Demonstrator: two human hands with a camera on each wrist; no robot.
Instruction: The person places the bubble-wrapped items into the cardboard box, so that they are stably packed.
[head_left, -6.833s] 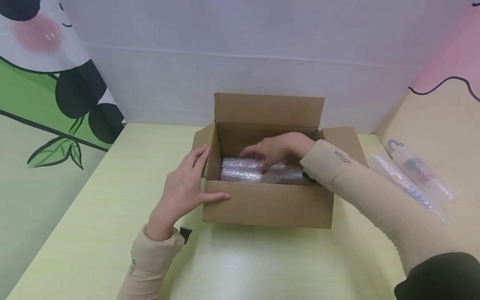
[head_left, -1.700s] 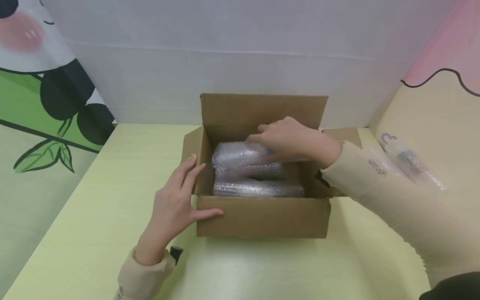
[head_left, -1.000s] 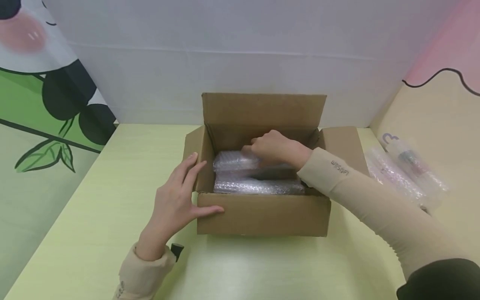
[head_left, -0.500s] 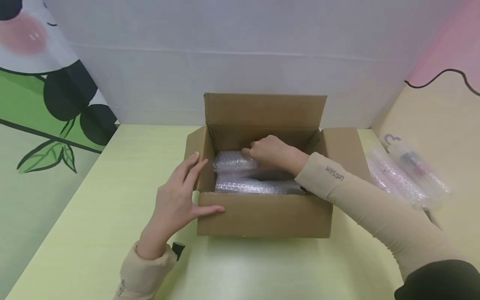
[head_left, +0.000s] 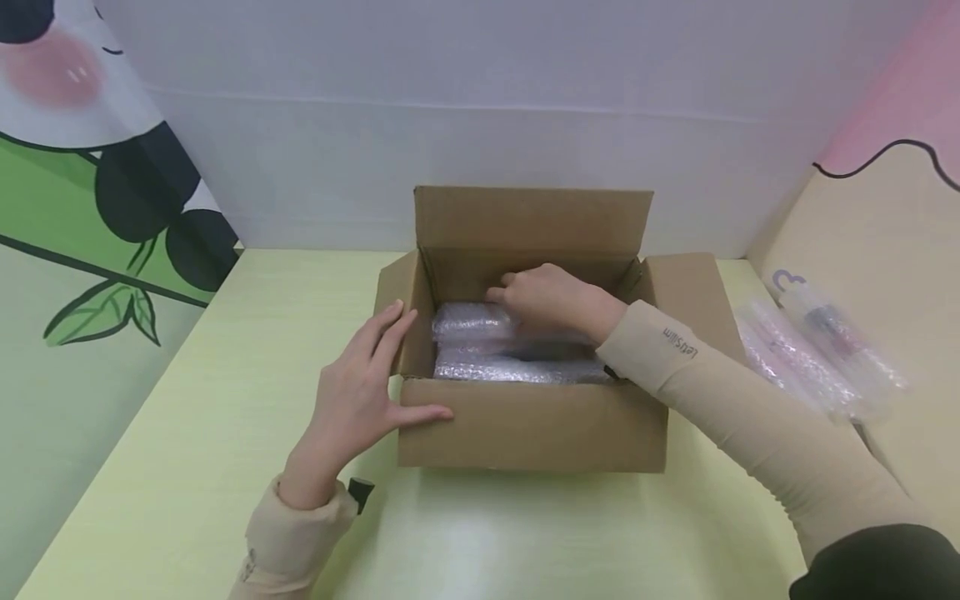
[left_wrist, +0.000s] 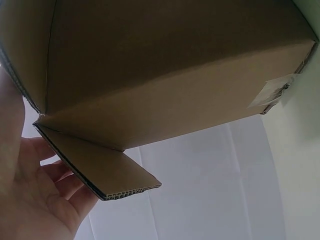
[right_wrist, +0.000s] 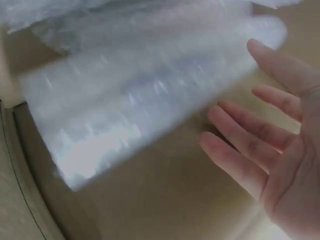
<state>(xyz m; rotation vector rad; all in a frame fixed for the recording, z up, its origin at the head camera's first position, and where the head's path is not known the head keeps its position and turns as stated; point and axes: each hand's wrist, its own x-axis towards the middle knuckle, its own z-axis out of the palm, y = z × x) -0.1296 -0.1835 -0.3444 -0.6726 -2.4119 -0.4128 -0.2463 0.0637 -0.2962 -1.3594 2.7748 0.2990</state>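
The open cardboard box (head_left: 532, 429) stands on the worktop (head_left: 465, 542), its rear flap (head_left: 532, 217) raised and its right flap (head_left: 690, 292) folded outward. Inside lie a bubble-wrapped roll (head_left: 468, 323) towards the rear and a bubble-wrapped package (head_left: 517, 369) along the front wall.

The left hand (head_left: 348, 396) rests at the box's front left corner, thumb extended along the front wall, fingers behind the left flap (head_left: 393, 279). They are spread wide, braced on the cardboard.

The right hand (head_left: 551, 300) is inside the box, beside the roll. In the right wrist view its fingers are extended and parted, with no firm hold evident. The thumb tip overlaps the roll's end; contact cannot be confirmed.

Clear tape (left_wrist: 272, 92) is visible near a lower corner. Further wrapped packages (head_left: 798, 350) lie right of the box, one bearing a purple hook (head_left: 787, 279); their contents are indistinct.
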